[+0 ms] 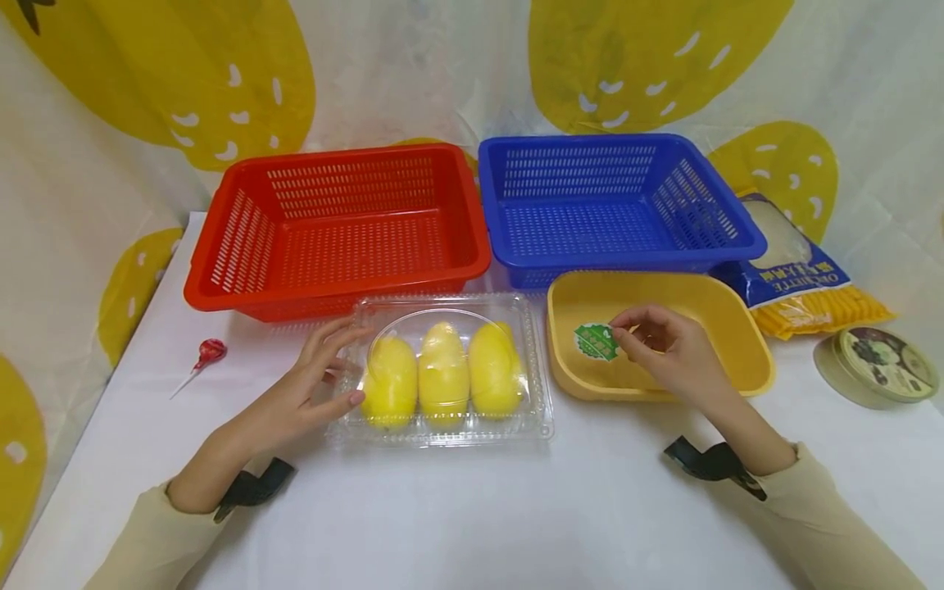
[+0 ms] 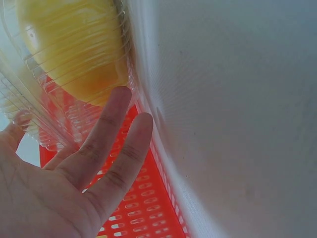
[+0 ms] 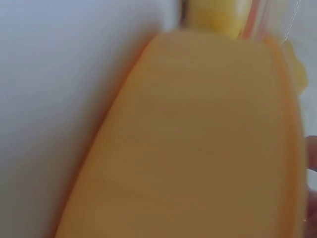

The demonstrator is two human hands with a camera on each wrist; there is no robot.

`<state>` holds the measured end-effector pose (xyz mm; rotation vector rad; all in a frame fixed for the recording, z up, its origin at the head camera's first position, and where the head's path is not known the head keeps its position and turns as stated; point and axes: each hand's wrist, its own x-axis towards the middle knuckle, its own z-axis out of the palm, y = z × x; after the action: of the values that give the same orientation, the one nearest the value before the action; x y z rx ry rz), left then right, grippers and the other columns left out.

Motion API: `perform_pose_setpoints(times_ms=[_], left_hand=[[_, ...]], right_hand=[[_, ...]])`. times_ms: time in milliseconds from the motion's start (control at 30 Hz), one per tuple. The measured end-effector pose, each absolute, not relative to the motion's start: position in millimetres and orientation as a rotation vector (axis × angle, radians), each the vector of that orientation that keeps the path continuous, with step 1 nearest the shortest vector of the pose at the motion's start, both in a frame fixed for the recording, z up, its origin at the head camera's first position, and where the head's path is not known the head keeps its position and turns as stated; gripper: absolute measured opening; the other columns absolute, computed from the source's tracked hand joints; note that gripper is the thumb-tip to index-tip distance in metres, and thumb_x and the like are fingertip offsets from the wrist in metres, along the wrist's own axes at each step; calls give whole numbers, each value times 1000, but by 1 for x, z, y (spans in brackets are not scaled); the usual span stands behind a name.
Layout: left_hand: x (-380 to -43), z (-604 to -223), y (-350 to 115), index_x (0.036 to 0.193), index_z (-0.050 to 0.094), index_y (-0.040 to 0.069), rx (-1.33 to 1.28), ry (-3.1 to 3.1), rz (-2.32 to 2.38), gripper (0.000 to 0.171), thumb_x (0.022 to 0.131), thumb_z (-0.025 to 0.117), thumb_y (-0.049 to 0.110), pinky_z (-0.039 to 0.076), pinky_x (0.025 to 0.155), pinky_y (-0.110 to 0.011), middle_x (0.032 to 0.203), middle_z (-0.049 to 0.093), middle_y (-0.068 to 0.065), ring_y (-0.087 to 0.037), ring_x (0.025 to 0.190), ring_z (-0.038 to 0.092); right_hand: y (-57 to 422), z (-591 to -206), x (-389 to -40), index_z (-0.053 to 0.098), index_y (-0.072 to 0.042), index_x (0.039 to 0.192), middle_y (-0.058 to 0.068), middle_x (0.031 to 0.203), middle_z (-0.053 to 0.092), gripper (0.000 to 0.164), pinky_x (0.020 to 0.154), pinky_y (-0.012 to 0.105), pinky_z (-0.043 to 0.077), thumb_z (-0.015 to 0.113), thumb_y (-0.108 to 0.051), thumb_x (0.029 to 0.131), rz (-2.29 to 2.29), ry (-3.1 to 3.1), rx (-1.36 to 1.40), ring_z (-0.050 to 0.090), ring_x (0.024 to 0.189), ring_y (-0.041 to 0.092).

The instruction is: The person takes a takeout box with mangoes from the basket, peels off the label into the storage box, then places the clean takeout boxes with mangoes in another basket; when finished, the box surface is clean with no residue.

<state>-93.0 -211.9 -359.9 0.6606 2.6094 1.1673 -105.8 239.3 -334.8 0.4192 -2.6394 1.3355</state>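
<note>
Your right grip (image 1: 664, 348) clamped on green label (image 1: 594, 342) over yellow basin (image 1: 612, 389); left grip (image 1: 310, 393) apart, at clear container (image 1: 541, 393).

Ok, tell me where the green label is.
In the head view, the green label is right of centre, pinched in the right hand over the yellow basin, near its left side.

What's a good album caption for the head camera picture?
Left hand at a clear box of yellow fruit, right hand pinching a green label over a yellow tub.
</note>
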Motion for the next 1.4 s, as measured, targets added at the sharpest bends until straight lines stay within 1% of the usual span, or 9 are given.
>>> perform_pose_setpoints(times_ms=[133,233,400,500,733,867,1167,1300,1400], left_hand=[[-94,-360,-213,153,24,32,667,2607,1170,77,90,69,28,52,93,-42,158,9,-7,-25,114,54],[-94,-361,-213,153,23,31,668,2601,1175,77,90,68,28,51,93,-42,158,8,-7,-26,115,53],[-94,-361,-212,152,24,33,664,2597,1179,78,89,69,29,51,93,-44,158,9,-6,-25,114,52],[-93,-362,-212,152,24,33,652,2585,1187,77,89,68,30,51,93,-45,158,8,-6,-26,114,52],[-93,-363,-211,152,24,34,650,2587,1180,77,90,68,30,51,94,-44,158,8,-6,-25,115,51],[-93,-362,-211,152,23,34,658,2584,1191,77,90,68,28,50,94,-45,158,8,-5,-26,115,51],[-95,-364,-211,152,24,31,649,2583,1197,75,90,67,30,50,95,-51,158,7,-8,-30,116,50],[-95,-364,-211,152,24,31,647,2585,1193,76,90,67,30,50,95,-51,158,8,-7,-29,116,50],[-94,-362,-212,152,24,33,653,2595,1184,76,90,68,30,50,95,-49,158,8,-6,-28,116,49]], right_hand=[[251,-339,-109,70,-3,97,0,83,66,7,57,15,46,67,-3,90,1171,-2761,470,54,67,7],[256,-342,-113,70,-3,97,4,83,68,8,58,15,47,69,-3,89,1111,-2807,510,54,69,6],[265,-345,-120,71,-3,94,2,80,68,7,58,16,47,70,-1,87,1021,-2856,585,53,67,5],[270,-346,-124,70,-3,94,1,79,67,6,57,18,46,69,-2,88,984,-2913,586,53,66,7],[277,-348,-131,69,1,97,7,83,67,8,60,19,47,67,-4,90,924,-3006,501,55,70,16],[279,-349,-134,69,1,97,8,86,67,9,60,19,47,67,-4,90,910,-3006,501,56,71,18],[279,-344,-133,69,-1,99,9,90,68,12,61,17,47,70,-5,88,953,-2981,480,57,73,17],[277,-341,-132,70,-2,99,9,90,68,13,60,17,46,72,-8,88,945,-2989,465,56,72,14],[274,-340,-130,70,-3,98,8,89,68,12,60,17,47,72,-7,87,930,-2963,491,56,70,10]])
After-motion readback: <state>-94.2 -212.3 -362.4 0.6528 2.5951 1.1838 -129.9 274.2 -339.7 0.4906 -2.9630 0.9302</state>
